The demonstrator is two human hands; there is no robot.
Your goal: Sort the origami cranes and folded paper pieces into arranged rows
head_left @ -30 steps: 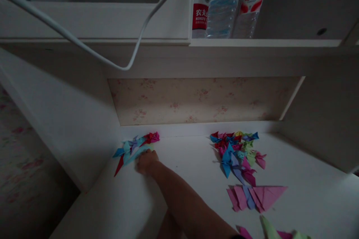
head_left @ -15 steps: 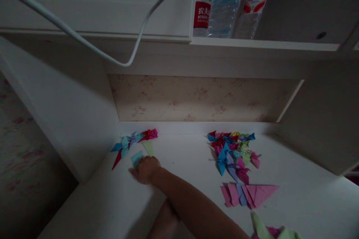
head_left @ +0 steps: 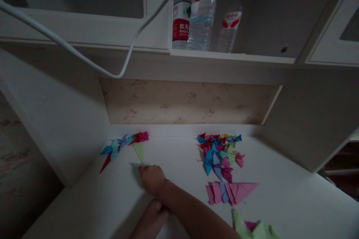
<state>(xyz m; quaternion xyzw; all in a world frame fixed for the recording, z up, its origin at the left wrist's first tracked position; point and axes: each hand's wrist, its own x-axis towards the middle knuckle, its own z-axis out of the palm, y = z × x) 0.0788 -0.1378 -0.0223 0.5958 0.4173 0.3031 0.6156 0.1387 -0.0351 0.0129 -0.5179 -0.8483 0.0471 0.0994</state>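
My right hand (head_left: 152, 179) reaches across to the left of the white desk (head_left: 280, 194). Its fingers are curled down onto a pale teal paper piece (head_left: 136, 170), which shows only at the hand's left edge. Just beyond it lies a green folded triangle (head_left: 139, 151), and behind that a small row of folded paper shapes (head_left: 123, 145) in blue, teal and red. My left hand (head_left: 151, 221) sits low at the desk's front edge under the right forearm; it is too dark to read its fingers.
A larger pile of coloured folded shapes (head_left: 220, 149) lies at centre right, with flat pink and blue folded pieces (head_left: 231, 192) in front of it. Green and pink paper (head_left: 252, 228) shows at the bottom edge. Water bottles (head_left: 200, 15) stand on the shelf above; a white cable (head_left: 84, 56) hangs across.
My right hand has drawn back from the left row toward me, sliding the teal piece along. The green triangle stayed behind. My left hand has come into view at the front edge.
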